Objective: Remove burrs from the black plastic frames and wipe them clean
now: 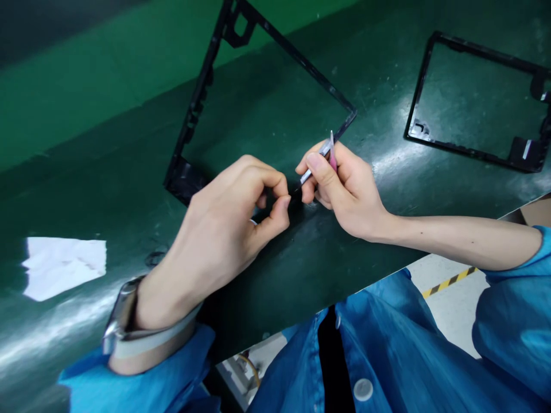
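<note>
A thin black rectangular frame (297, 57) lies on the dark green table (107, 178) in front of me. My left hand (224, 229) rests on the frame's near edge, with thumb and forefinger pinched together on something too small to name. My right hand (340, 186) is closed round a pair of tweezers (321, 155) with a pink strip along them. The tweezers' tip points down at the frame's near edge, close to my left fingertips. A watch with a pale strap sits on my left wrist.
A second black frame (473, 152) lies on the table at the far right. A white sheet (64, 267) lies at the left. The table's near edge runs diagonally below my arms, with floor and yellow-black tape (447, 282) beyond it.
</note>
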Demonstrator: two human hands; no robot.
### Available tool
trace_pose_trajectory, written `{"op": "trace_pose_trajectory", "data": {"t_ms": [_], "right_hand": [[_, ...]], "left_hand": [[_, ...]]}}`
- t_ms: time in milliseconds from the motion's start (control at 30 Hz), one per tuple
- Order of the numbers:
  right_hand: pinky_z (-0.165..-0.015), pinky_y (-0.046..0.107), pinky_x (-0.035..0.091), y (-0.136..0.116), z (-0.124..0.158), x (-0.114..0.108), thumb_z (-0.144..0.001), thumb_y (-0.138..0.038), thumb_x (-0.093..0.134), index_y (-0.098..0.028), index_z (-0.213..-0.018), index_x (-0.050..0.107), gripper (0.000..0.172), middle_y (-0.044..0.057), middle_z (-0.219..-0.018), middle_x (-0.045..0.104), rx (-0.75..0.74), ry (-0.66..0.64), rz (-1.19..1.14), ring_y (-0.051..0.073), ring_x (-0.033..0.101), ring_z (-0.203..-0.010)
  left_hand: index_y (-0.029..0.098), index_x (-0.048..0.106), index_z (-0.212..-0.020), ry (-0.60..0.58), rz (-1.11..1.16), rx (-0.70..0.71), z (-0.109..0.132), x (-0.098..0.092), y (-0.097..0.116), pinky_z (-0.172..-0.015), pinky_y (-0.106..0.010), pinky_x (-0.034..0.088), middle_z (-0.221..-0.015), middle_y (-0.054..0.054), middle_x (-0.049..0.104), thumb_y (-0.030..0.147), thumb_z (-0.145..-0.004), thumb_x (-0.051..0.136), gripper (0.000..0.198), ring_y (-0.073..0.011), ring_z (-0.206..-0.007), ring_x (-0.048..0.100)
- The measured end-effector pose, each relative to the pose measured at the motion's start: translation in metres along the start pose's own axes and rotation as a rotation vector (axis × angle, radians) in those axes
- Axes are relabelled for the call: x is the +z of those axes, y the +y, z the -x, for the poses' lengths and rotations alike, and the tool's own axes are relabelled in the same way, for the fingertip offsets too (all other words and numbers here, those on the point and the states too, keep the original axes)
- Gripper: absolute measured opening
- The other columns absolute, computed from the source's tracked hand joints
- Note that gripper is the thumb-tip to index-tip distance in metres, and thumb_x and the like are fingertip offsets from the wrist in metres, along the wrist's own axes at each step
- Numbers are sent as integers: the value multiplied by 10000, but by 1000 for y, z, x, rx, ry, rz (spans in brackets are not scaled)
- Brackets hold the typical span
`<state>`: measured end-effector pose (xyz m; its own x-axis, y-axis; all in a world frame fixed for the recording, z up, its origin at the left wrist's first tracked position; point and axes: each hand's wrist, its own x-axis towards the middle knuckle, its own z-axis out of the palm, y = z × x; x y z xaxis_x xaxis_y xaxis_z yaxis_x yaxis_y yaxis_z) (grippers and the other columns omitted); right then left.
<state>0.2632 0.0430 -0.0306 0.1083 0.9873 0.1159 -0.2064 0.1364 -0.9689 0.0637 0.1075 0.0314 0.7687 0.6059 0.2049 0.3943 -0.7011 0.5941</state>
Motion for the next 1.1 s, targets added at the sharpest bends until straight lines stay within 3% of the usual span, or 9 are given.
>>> {"op": "trace_pose_trajectory", "data": {"t_ms": [133, 233, 400, 500, 700, 833, 967, 1100], "right_hand": [[-806, 198, 562, 0, 0, 0, -1211, -483, 598, -195, -1090, 682, 323, -61, -783, 743, 11, 1, -9, 53, 704, -751], [-807, 204, 565, -1, 0, 0, -1212, -482, 596, -195, -1097, 681, 321, -59, -787, 751, 17, 1, -4, 58, 706, -753], [-800, 206, 568, -1, -1, 1, -1194, -540, 616, -192, -1072, 676, 374, -55, -778, 750, 0, 8, 12, 59, 696, -741], [-800, 203, 567, 0, 0, 1, -1196, -550, 607, -193, -1092, 682, 379, -61, -779, 751, -6, 6, 14, 55, 704, -741], [-754, 183, 534, -1, 2, 0, -1208, -517, 595, -195, -1103, 684, 350, -71, -785, 746, -7, 26, 6, 38, 678, -719], [-765, 181, 540, 0, 2, -1, -1217, -500, 580, -189, -1111, 685, 345, -74, -776, 729, -22, 17, 14, 38, 684, -730], [-767, 183, 547, 2, 1, -1, -1212, -539, 581, -191, -1111, 679, 376, -70, -783, 725, -16, 15, 35, 42, 687, -736], [-794, 191, 563, 1, 1, -2, -1218, -525, 573, -191, -1121, 674, 362, -68, -787, 732, -19, 11, 36, 47, 698, -750]], "left_hand": [[276, 655, -1033, 81, 52, -46, 0, 6, 5, -769, -266, 580, -1068, 6, 743, 188, -1079, 658, 99, -127, -845, 679], [278, 636, -1029, 138, 148, -55, 2, 18, 5, -705, -263, 566, -1111, -3, 777, 239, -1119, 648, 99, -125, -885, 715], [297, 643, -1105, 119, 322, -191, 5, 25, 2, -612, -280, 503, -1006, 16, 774, 424, -1190, 577, 167, -101, -750, 675], [297, 644, -1051, 85, 338, -253, 3, 20, 3, -582, -271, 501, -918, 36, 753, 463, -1139, 665, 189, -99, -679, 642], [279, 709, -973, 13, 369, -295, -2, -1, 6, -547, -217, 515, -819, 35, 727, 307, -1003, 759, 65, -98, -626, 636], [261, 772, -937, 30, 416, -388, -2, -8, 9, -527, -196, 495, -771, 38, 739, 276, -947, 835, 66, -89, -594, 633], [277, 836, -954, 144, 330, -403, 1, -4, 16, -603, -236, 564, -802, 41, 775, 342, -967, 901, 93, -105, -638, 676], [294, 872, -1105, 202, 66, -272, 4, -4, 19, -759, -277, 602, -982, 26, 822, 391, -1036, 884, 120, -125, -822, 740]]}}
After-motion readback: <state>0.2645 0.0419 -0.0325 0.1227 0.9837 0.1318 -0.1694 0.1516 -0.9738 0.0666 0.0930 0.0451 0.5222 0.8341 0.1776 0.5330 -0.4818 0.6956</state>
